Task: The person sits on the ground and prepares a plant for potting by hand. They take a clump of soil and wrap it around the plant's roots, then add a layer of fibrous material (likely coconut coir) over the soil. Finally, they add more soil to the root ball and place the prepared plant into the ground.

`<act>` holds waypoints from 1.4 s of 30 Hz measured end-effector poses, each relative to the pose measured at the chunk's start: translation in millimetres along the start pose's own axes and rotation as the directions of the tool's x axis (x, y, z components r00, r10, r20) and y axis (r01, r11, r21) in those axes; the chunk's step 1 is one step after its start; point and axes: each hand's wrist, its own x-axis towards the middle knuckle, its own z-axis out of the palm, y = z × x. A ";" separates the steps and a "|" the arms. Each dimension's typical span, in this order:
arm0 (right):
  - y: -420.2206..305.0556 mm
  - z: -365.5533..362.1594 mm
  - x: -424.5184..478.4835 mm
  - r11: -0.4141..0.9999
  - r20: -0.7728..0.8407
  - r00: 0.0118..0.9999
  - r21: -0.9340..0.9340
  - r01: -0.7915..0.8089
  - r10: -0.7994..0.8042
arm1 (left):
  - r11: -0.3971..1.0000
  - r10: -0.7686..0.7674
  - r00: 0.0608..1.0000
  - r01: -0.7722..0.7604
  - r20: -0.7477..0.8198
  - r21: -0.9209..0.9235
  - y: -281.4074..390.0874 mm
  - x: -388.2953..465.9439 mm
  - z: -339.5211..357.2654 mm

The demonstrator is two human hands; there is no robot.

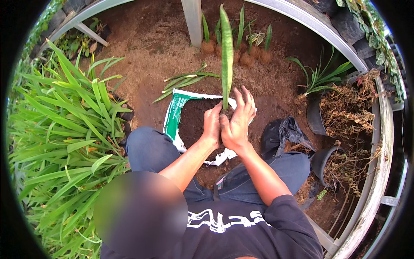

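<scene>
Between my cupped palms, a dark ball of soil (227, 113) is packed around the foot of an upright snake plant leaf (227, 58). My left hand (212, 124) presses on it from the left, and my right hand (240, 124) wraps it from the right with its fingers pointing up and away. The ball is mostly hidden by the hands. Below them lies a torn-open white and green plastic bag (174, 113), which bears writing. Dark loose potting soil (194, 119) fills the bag's opening.
Cut snake plant leaves (184, 81) lie beyond the bag. Several fibrous balls with leaves (247, 58) stand near a metal post (193, 26). A black plastic bag (275, 134) and tipped pots of dried plants (317, 116) are at right. Dense strappy foliage (64, 139) crowds the left.
</scene>
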 end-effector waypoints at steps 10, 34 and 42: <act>11.2 22.9 -5.4 -0.064 0.558 0.667 0.789 -0.612 0.494 | 0.513 0.674 0.718 -0.627 0.177 0.586 -10.7 -3.2 -1.3; 58.1 16.4 -22.1 -0.304 0.767 0.521 0.633 -0.712 0.375 | -0.103 0.586 0.679 -0.479 0.442 0.872 8.4 -18.7 17.5; 57.3 24.8 -15.4 -0.254 0.717 0.640 0.697 -0.671 0.276 | 0.089 0.711 0.562 -0.669 0.424 0.738 -5.7 -7.5 3.5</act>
